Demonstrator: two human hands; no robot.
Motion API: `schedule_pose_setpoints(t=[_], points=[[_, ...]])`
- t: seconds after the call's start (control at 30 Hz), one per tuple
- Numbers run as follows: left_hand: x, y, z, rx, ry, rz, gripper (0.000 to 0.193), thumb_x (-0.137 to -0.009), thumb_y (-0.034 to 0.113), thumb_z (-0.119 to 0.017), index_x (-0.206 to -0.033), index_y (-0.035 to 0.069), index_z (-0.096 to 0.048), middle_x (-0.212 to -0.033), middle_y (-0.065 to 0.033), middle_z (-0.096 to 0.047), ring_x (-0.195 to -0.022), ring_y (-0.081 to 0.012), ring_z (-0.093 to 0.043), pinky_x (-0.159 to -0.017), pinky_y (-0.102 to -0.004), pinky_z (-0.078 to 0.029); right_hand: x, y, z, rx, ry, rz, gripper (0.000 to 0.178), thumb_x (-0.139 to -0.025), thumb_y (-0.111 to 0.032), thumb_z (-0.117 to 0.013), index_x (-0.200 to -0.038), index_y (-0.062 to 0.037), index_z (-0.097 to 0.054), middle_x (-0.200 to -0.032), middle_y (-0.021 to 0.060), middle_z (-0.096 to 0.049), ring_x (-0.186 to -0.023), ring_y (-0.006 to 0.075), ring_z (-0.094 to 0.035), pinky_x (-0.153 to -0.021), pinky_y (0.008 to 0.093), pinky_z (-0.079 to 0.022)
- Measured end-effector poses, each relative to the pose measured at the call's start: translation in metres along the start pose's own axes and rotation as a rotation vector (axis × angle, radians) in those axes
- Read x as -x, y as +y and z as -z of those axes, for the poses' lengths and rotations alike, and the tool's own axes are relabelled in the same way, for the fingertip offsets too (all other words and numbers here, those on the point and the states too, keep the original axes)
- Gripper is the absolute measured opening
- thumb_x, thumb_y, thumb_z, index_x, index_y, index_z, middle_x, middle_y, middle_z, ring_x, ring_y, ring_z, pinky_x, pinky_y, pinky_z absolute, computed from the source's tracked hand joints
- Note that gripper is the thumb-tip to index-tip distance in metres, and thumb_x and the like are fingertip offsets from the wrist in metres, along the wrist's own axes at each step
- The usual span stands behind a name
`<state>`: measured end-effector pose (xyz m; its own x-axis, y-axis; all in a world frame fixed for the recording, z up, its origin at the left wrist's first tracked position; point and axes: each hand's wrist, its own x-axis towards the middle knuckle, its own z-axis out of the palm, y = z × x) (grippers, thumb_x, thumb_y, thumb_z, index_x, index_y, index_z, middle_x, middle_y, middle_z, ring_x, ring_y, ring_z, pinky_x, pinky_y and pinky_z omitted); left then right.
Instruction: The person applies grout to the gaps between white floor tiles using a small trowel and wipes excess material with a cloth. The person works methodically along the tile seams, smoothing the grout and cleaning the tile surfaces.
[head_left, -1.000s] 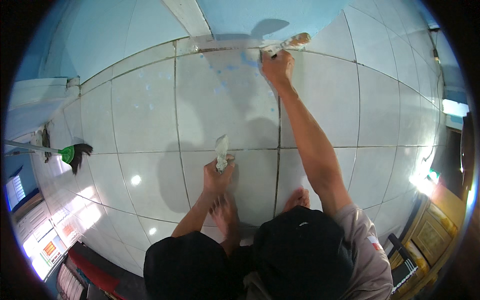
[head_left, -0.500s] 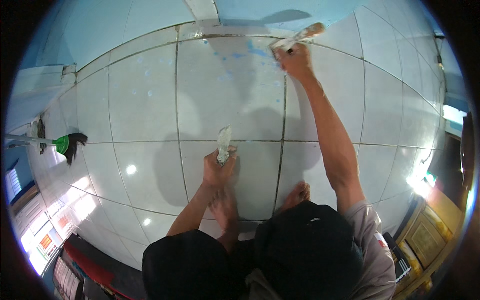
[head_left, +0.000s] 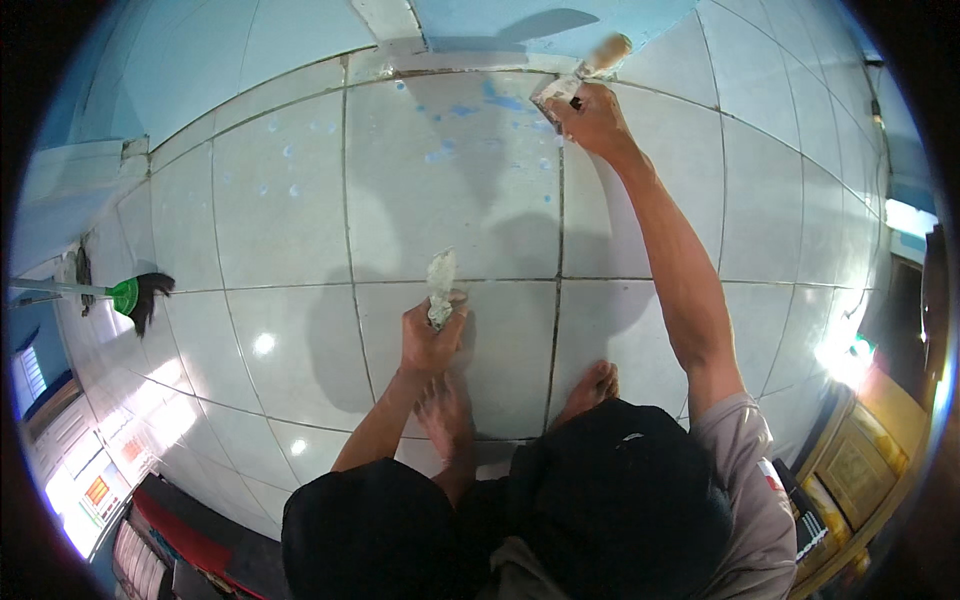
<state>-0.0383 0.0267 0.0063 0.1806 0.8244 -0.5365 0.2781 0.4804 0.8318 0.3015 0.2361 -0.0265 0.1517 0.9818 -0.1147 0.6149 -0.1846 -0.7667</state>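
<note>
At the far wall, my right arm is stretched out. My right hand [head_left: 597, 120] is closed on a putty knife [head_left: 557, 100] with a pale-smeared blade and a wooden handle [head_left: 606, 56] pointing up toward the wall. Its blade is at the floor tiles near the wall's foot, beside blue paint spots [head_left: 503, 97]; contact cannot be made out. Close to my bare left foot, my left hand [head_left: 432, 338] is wrapped round a narrow, whitish, crusted piece [head_left: 441, 277] that sticks up from the fist. Its kind is unclear, and its lower end is hidden by my fingers.
White floor tiles [head_left: 455, 360] with dark joints spread between my feet and the light blue wall [head_left: 560, 25]. A green broom [head_left: 125, 295] with dark bristles is at the left. A yellow-brown wooden cabinet [head_left: 855, 470] is at the lower right, and dark red seating [head_left: 195, 525] at the lower left.
The putty knife in my right hand has tilted, its handle now steeper and a little further left. My left hand keeps its hold almost in place. The whole view has shifted slightly.
</note>
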Motion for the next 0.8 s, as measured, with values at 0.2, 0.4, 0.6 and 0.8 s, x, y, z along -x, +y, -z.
schedule_pose_setpoints(t=[0.2, 0.4, 0.6, 0.8], points=[[-0.001, -0.006, 0.001, 0.006, 0.002, 0.029, 0.02, -0.093, 0.011, -0.067, -0.108, -0.002, -0.069, -0.065, -0.0004, -0.06, -0.053, -0.0073, -0.055, -0.05, -0.0277, -0.048, 0.014, -0.005, -0.001, -0.093, 0.008, 0.029, 0.039, -0.087, -0.031, -0.072, -0.076, 0.0069, -0.068, -0.068, 0.02, -0.067, -0.064, 0.0268, -0.065, -0.065, 0.0413, -0.052], [-0.001, -0.003, 0.0, -0.052, 0.001, 0.033, 0.022, -0.094, 0.011, -0.066, -0.111, -0.003, -0.068, -0.068, -0.0013, -0.061, -0.055, -0.0087, -0.056, -0.051, -0.0282, -0.048, 0.014, -0.003, 0.003, -0.016, -0.031, -0.064, 0.035, -0.089, -0.026, -0.069, -0.077, 0.0062, -0.068, -0.068, 0.0173, -0.068, -0.06, 0.0273, -0.064, -0.064, 0.0402, -0.052], [-0.005, -0.001, 0.002, -0.045, 0.007, 0.012, 0.022, -0.094, 0.012, -0.067, -0.11, -0.002, -0.069, -0.064, 0.0002, -0.059, -0.055, -0.0074, -0.056, -0.051, -0.0295, -0.048, 0.012, -0.009, 0.007, 0.016, 0.077, -0.004, 0.034, -0.088, -0.027, -0.068, -0.079, 0.006, -0.069, -0.066, 0.0166, -0.066, -0.06, 0.025, -0.063, -0.062, 0.0412, -0.051], [-0.003, -0.007, 0.004, -0.007, -0.018, 0.06, 0.026, -0.094, 0.015, -0.068, -0.113, -0.003, -0.067, -0.068, -0.0013, -0.06, -0.055, -0.0098, -0.057, -0.05, -0.0292, -0.049, 0.02, -0.003, 0.006, -0.046, -0.031, 0.028, 0.032, -0.088, -0.026, -0.066, -0.079, 0.0041, -0.071, -0.066, 0.0155, -0.067, -0.062, 0.0219, -0.064, -0.062, 0.0411, -0.051]])
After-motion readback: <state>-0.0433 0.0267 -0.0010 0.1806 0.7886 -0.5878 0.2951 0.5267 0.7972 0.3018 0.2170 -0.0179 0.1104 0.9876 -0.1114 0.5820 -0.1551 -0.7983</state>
